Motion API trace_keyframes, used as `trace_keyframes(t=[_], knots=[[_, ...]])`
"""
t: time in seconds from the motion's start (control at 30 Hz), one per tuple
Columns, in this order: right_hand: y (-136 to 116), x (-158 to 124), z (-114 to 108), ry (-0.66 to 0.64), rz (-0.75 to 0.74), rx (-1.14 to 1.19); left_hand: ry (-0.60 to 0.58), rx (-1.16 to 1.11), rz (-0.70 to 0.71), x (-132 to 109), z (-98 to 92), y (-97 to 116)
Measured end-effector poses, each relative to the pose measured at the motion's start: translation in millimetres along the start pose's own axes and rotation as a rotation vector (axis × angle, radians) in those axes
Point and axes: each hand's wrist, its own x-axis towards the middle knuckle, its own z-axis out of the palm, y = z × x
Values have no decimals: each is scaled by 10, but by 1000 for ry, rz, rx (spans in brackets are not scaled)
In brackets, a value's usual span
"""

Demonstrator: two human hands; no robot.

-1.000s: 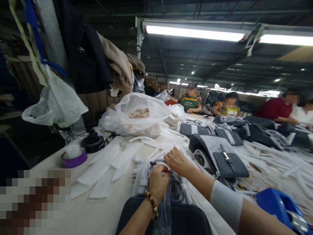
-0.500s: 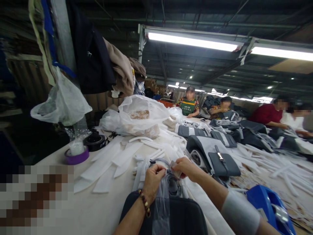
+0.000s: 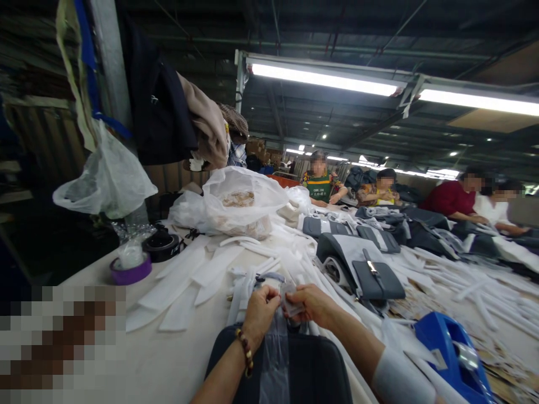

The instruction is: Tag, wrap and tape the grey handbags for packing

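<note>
A dark bag [image 3: 314, 365] lies in front of me with a strip of clear plastic film [image 3: 274, 359] running down its middle. My left hand [image 3: 261, 311], a beaded bracelet at the wrist, is closed in a pinch at the top of that strip; what lies between its fingertips is too small to make out. Close beside it, my right hand [image 3: 312, 304] grips a small piece of clear plastic [image 3: 293, 303]. A grey strap [image 3: 272, 276] curves just beyond both hands, partly wrapped in white material.
White foam strips [image 3: 177, 280] lie to the left, near a purple tape roll [image 3: 131, 270]. A large plastic bag [image 3: 242, 196] stands behind. On the right are a grey bag with a buckle [image 3: 374, 272] and a blue tape dispenser [image 3: 452, 350]. Several people work across the table.
My right hand has shifted slightly left, bringing the clear plastic piece closer to my left hand. The whole view has also swung a little. My left hand stays pinched above the bag.
</note>
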Motion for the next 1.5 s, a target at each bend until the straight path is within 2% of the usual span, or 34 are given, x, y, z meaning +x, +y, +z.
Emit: trace_keyframes(t=[0.17,0.33,0.57,0.7,0.83,0.93,0.97,1.0,1.1,1.13,1.17,1.27,1.37,1.5], knots=[[75,90,108,50,-45,39,-81,73,-26,-144,-78,72],[155,144,176,108,-86,34,-193,91,-103,-289,-66,103],[161,148,189,25,-86,114,-290,123,-140,-388,-92,248],[172,158,200,-20,-104,223,-361,144,-119,-474,22,290],[202,153,218,-59,-107,287,-360,382,-6,-697,210,270],[233,151,212,-80,-131,298,-386,608,71,-812,225,300],[245,154,210,-84,-146,297,-367,627,89,-800,196,321],[259,159,208,-85,-163,293,-291,599,91,-756,155,343],[292,164,214,-79,-201,260,123,379,-25,-472,27,365],[298,159,218,-73,-214,242,202,311,-87,-355,1,346],[301,149,223,-67,-229,222,220,256,-143,-245,-11,314],[293,93,227,-50,-284,143,146,121,-247,-23,35,172],[285,37,209,-39,-329,25,146,-13,-294,27,118,60],[298,47,152,18,-370,-168,175,-107,-328,9,149,37]])
